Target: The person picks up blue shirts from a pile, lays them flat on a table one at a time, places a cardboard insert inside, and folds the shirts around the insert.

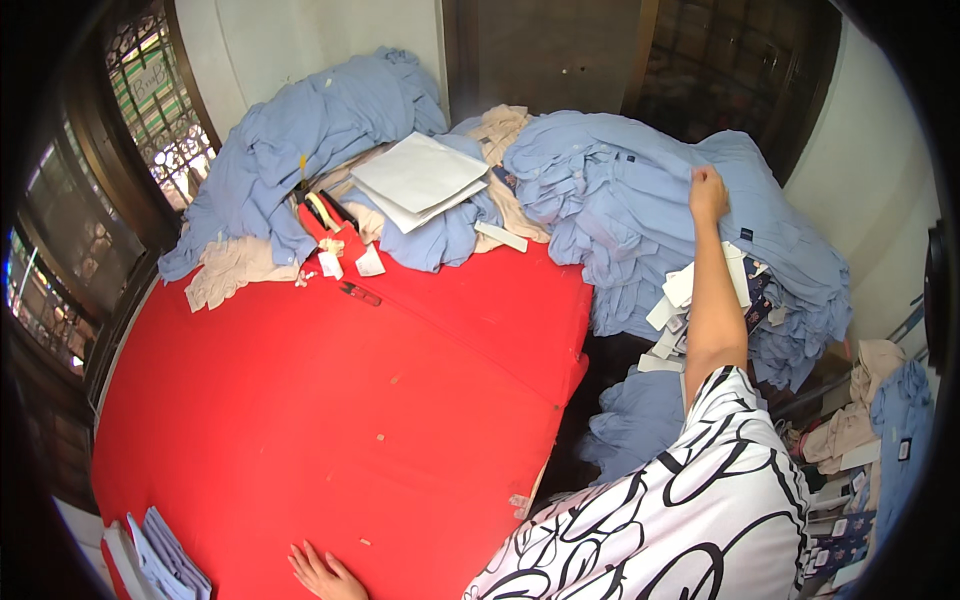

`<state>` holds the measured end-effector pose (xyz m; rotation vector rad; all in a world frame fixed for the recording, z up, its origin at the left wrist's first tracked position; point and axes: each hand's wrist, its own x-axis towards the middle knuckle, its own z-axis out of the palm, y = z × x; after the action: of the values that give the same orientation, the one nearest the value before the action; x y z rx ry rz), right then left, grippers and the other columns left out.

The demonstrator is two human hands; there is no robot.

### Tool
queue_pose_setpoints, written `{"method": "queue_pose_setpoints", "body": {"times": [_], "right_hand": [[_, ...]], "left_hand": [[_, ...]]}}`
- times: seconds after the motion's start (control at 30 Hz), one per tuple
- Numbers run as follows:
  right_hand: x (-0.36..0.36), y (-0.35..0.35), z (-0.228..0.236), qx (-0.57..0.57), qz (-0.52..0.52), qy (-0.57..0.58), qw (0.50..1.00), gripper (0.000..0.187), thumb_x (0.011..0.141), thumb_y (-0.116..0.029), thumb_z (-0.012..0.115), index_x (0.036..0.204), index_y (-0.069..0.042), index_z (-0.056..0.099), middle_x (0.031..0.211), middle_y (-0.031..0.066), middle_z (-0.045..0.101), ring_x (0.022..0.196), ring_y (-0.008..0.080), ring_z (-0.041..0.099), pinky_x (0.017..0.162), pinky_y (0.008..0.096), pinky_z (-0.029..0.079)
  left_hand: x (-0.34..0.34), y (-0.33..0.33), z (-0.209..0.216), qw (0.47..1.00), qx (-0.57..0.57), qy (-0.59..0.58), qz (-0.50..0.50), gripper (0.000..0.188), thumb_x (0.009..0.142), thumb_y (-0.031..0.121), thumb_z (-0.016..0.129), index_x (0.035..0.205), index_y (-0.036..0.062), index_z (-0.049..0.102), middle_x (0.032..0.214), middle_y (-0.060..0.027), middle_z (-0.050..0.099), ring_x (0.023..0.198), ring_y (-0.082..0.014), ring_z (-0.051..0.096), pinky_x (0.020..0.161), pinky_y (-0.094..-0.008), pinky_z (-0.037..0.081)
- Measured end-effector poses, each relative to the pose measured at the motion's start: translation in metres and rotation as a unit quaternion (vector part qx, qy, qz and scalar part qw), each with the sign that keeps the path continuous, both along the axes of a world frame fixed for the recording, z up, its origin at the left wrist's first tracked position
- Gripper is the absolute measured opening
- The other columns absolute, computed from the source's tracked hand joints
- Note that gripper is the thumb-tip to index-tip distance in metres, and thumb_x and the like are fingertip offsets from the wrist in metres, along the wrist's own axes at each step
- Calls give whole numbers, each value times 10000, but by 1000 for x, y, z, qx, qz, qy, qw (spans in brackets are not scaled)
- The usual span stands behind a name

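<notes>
My right arm reaches far out to a tall heap of light blue garments (620, 165) at the right. My right hand (709, 195) is closed, its fingers pinching the cloth of a light blue garment (745, 170) on top of that heap. Small dark labels show on the cloth near it. White cards and tags (690, 290) stick out of the heap beneath my forearm. Flat on the red-covered table (300, 400), near its front edge, rests my left hand (325, 576), fingers spread and holding nothing.
Another blue garment heap (320, 110) lies at the back left, with beige cloth (240, 270) under it. White sheets (420, 180) lie beside it, near red-handled tools (330, 215) and a small red cutter (361, 293). Folded garments (170, 550) sit front left. Tagged clothes (850, 500) hang at right.
</notes>
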<state>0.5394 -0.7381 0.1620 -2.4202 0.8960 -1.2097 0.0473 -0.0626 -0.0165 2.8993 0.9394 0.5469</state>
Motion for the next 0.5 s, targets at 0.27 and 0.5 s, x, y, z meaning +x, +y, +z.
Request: {"method": "queue_pose_setpoints", "body": {"times": [0.27,0.5], "right_hand": [[-63,201,112,18,518,-246,819,262,1014,-275,464,994,-45,588,831,112,629,751,230,610,680,364,477],[-247,388,42,206,947,200,145,176,926,-165,552,1000,-5,566,956,143,624,912,282,605,856,378,459]], "left_hand": [[35,-19,13,958,-238,-159,5,350,947,96,556,1286,6,556,1417,-146,448,1334,-311,407,1098,-426,347],[124,-141,48,880,-249,-346,-207,640,911,83,583,1450,30,243,1366,-128,443,1304,-275,397,1078,-413,342]]}}
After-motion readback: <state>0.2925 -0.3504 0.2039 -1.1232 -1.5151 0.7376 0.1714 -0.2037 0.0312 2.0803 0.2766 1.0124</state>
